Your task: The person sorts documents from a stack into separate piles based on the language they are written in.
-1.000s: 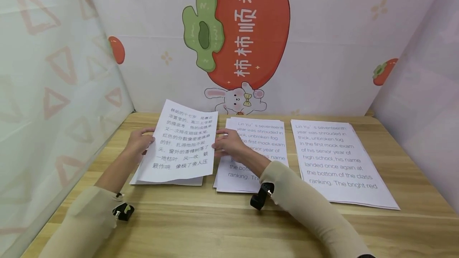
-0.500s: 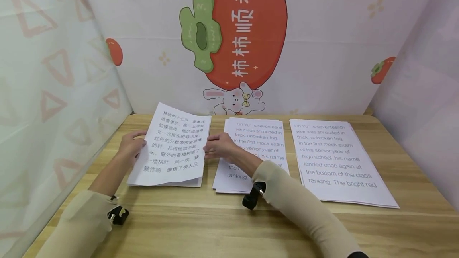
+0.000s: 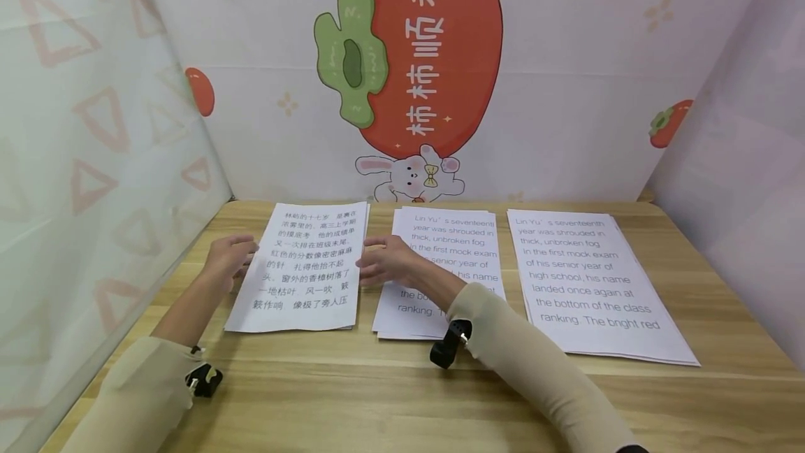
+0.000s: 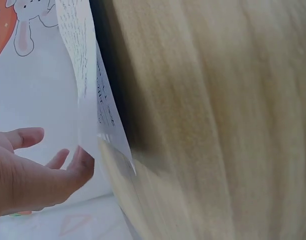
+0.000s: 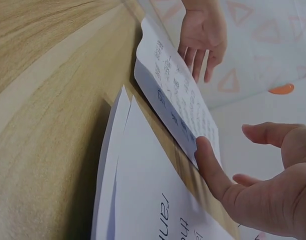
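A white sheet printed with Chinese text (image 3: 308,270) lies over other paper at the left of the table in the head view. My left hand (image 3: 228,261) is at its left edge, fingers relaxed and thumb apart. At the right edge is my right hand (image 3: 388,261), its fingers loosely spread and holding nothing. In the right wrist view a right fingertip (image 5: 203,147) overlaps the sheet's edge, and my left hand (image 5: 205,32) hangs beyond it. The left wrist view shows a left fingertip (image 4: 83,162) right at the paper's corner; the sheet curves slightly above a printed page under it.
A stack of English-text sheets (image 3: 440,327) sits in the middle, partly under my right forearm. Another English-text stack (image 3: 604,299) lies to the right. All rest on a wooden table (image 3: 352,397) before a patterned backdrop (image 3: 566,124). Black wrist devices (image 3: 450,344) sit at the sleeves.
The Chinese sheet has gone left and down from a raised tilt to lie on the paper below. Both hands moved left with it, and their fingers have loosened from its edges.
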`<state>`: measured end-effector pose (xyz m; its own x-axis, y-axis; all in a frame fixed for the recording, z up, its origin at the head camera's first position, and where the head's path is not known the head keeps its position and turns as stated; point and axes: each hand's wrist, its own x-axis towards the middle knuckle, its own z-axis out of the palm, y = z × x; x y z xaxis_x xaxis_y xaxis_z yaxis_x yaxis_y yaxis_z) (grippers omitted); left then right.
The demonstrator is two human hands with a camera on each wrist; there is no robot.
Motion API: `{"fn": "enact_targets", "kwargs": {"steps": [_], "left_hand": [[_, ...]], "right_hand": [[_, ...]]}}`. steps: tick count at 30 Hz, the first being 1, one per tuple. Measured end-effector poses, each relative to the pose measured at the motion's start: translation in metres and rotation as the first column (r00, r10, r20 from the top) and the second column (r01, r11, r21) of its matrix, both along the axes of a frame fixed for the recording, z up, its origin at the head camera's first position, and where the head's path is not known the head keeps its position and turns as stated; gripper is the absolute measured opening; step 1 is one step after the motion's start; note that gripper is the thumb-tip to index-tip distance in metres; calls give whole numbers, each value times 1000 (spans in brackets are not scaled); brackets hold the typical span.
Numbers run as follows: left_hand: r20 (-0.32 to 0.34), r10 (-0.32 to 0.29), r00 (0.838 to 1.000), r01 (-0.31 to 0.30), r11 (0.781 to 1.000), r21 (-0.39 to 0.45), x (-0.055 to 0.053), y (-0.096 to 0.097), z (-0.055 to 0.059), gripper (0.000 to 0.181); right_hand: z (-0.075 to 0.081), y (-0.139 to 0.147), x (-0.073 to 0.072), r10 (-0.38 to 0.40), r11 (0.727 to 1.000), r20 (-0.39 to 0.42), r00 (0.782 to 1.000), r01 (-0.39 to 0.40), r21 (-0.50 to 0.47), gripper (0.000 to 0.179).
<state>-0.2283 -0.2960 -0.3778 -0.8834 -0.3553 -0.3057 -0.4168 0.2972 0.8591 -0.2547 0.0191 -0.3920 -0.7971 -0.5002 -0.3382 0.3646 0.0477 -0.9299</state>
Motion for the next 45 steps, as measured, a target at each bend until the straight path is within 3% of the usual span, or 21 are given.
{"fn": "enact_targets", "kwargs": {"steps": [9, 14, 18, 23, 30, 35, 45], "left_hand": [[34, -10, 999, 10, 1000, -23, -1, 4, -4, 65], [15, -18, 1000, 18, 999, -46, 1, 15, -1, 66], [-11, -93, 996, 92, 993, -71, 3, 32, 6, 66], [-33, -214, 976, 211, 974, -81, 3, 50, 11, 62], [-80, -325, 942, 323, 946, -39, 3, 74, 10, 57], [-98, -371, 923, 374, 927, 11, 1, 89, 6, 53], [-75, -420, 904, 426, 900, 93, -7, 119, -11, 48]], "right_hand": [[-1, 5, 1, 32, 1000, 3, 999, -32, 1, 71], [2, 12, 3, 43, 999, -53, 998, -42, 22, 67], [8, 26, 4, 39, 998, -116, 992, -34, 48, 65], [13, 50, 6, 43, 994, -169, 985, -25, 109, 61], [13, 85, 11, 23, 986, -219, 975, 15, 167, 47], [9, 108, 14, -7, 975, -265, 964, 65, 210, 37], [-1, 148, 20, -83, 950, -295, 952, 165, 266, 30]]}}
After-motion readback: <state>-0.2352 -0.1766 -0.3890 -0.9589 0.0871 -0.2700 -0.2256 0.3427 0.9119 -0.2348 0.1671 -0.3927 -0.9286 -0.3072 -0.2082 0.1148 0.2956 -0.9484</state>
